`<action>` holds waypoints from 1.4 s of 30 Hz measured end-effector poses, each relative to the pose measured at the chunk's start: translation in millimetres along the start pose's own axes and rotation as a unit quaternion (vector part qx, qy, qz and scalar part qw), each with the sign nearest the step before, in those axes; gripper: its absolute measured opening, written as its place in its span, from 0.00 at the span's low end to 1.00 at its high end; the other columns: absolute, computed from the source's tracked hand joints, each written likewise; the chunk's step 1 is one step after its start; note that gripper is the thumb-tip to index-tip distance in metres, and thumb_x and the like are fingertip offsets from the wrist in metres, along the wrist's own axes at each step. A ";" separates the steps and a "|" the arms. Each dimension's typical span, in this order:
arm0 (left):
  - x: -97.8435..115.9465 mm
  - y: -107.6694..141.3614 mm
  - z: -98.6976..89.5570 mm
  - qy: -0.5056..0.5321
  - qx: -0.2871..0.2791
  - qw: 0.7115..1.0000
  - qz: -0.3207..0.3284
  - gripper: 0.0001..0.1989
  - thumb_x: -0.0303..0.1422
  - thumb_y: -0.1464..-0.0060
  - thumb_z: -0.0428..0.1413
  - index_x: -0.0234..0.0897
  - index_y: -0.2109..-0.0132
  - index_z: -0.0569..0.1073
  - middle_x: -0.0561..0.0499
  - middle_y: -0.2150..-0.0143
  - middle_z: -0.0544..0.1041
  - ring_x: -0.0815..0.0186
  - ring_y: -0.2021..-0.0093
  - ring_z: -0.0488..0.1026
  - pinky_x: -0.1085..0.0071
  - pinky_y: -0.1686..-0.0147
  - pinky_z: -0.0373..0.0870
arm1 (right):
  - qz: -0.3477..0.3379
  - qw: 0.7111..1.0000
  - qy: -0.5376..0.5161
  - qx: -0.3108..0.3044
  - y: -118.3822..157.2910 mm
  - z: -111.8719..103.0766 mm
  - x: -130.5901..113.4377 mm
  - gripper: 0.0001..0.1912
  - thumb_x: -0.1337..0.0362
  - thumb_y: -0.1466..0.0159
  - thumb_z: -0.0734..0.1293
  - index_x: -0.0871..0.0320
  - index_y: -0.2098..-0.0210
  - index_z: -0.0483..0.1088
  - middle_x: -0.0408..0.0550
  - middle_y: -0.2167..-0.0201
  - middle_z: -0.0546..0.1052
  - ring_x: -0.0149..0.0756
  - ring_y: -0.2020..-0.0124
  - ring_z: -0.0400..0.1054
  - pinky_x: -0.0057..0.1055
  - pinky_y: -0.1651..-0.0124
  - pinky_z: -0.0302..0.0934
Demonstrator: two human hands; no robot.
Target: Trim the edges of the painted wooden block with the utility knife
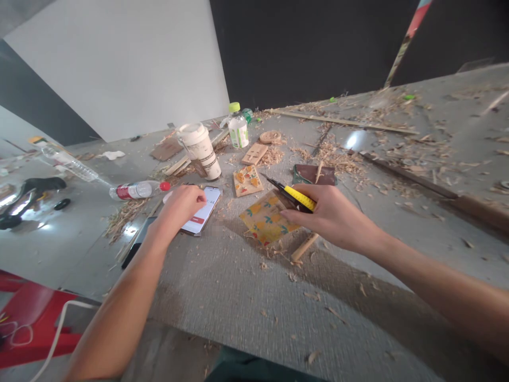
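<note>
Bottle (137, 190) with a red cap lies at nine o'clock, its label too blurred to read. Our left hand (185, 204), fingers curled together and nothing seen in them, is over the phone (204, 211); we cannot tell if they touch. Its screen shows "44" and a red button. At ten o'clock stands a cup (199, 148), its print unreadable. At four o'clock our right hand (332, 215) clamps the yellow cutter (301, 198) above a fruit-patterned sheet (264, 220).

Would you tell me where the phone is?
In the head view the phone lies left of centre, partly hidden by the left hand, right of the red-capped bottle.
</note>
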State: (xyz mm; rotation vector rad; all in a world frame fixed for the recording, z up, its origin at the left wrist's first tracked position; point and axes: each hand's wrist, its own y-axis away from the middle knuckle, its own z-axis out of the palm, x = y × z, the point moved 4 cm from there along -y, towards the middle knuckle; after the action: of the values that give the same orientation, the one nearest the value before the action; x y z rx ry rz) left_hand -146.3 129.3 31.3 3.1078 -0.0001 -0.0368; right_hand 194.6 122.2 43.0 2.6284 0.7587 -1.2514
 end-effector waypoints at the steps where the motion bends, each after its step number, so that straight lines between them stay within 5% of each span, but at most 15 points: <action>1: 0.8 -0.1 0.3 0.001 0.001 1.000 0.001 0.08 0.35 0.42 0.61 0.42 0.62 0.85 0.46 0.62 0.85 0.56 0.59 0.77 0.67 0.61 0.67 | 0.000 1.000 -0.001 0.000 0.0 -0.1 -0.4 0.12 0.53 0.34 0.69 0.56 0.63 0.73 0.42 0.71 0.74 0.32 0.73 0.61 0.36 0.72 0.48; 7: 4.6 1.7 -5.3 -0.004 -0.006 1.000 -0.009 0.09 0.29 0.42 0.57 0.39 0.67 0.82 0.45 0.63 0.83 0.56 0.61 0.76 0.65 0.61 0.66 | 0.007 1.000 -0.001 0.000 0.7 0.0 -1.5 0.14 0.52 0.34 0.69 0.56 0.63 0.73 0.42 0.71 0.74 0.32 0.74 0.60 0.36 0.73 0.48; 11: 5.2 6.6 -26.1 0.026 0.084 0.996 -0.029 0.09 0.30 0.41 0.54 0.36 0.65 0.80 0.43 0.59 0.82 0.57 0.61 0.76 0.63 0.58 0.67 | 0.007 1.000 -0.006 -0.002 0.1 0.6 0.2 0.14 0.51 0.34 0.69 0.56 0.65 0.71 0.42 0.73 0.72 0.32 0.75 0.59 0.35 0.73 0.48; 15: 24.7 14.2 -37.2 0.168 0.146 0.974 -0.034 0.06 0.30 0.44 0.57 0.36 0.66 0.78 0.46 0.60 0.83 0.59 0.60 0.76 0.63 0.55 0.69 | 0.018 1.000 -0.001 0.011 -2.8 -3.0 4.8 0.12 0.53 0.35 0.70 0.55 0.66 0.71 0.42 0.73 0.71 0.32 0.74 0.60 0.35 0.72 0.49; 19: 65.5 15.3 -21.5 0.274 0.090 0.957 -0.024 0.05 0.31 0.46 0.59 0.36 0.69 0.76 0.50 0.70 0.81 0.64 0.68 0.74 0.66 0.64 0.68 | 0.023 0.998 0.022 0.050 -6.1 -14.0 7.3 0.12 0.53 0.36 0.70 0.56 0.62 0.75 0.45 0.69 0.75 0.34 0.72 0.63 0.35 0.71 0.51; 26: 121.6 6.8 10.4 0.353 0.043 0.931 0.081 0.04 0.24 0.49 0.59 0.38 0.68 0.76 0.49 0.68 0.82 0.64 0.66 0.78 0.68 0.65 0.69 | 0.055 0.988 0.096 0.104 -9.3 -35.6 9.2 0.10 0.57 0.37 0.70 0.57 0.62 0.75 0.43 0.75 0.73 0.32 0.74 0.59 0.36 0.72 0.48; 35: 132.0 2.0 28.9 0.448 0.082 0.884 0.107 0.07 0.22 0.45 0.59 0.37 0.60 0.78 0.50 0.64 0.83 0.65 0.64 0.81 0.70 0.61 0.74 | 0.032 0.980 0.161 0.111 -8.4 -45.6 5.1 0.09 0.58 0.36 0.69 0.56 0.69 0.71 0.42 0.77 0.70 0.31 0.76 0.59 0.36 0.71 0.48; 42: 126.3 6.6 33.7 0.465 0.114 0.871 0.111 0.06 0.23 0.45 0.60 0.37 0.63 0.78 0.51 0.66 0.83 0.66 0.65 0.80 0.71 0.62 0.75 | 0.001 0.979 0.161 0.124 -10.4 -46.4 11.0 0.12 0.52 0.38 0.70 0.53 0.63 0.77 0.42 0.73 0.77 0.34 0.75 0.66 0.32 0.72 0.53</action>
State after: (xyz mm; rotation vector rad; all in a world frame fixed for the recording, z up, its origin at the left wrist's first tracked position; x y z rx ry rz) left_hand -20.8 121.5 -5.1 2.9454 -0.3495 1.5321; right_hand 227.4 150.5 65.7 3.0836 0.6806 -0.9847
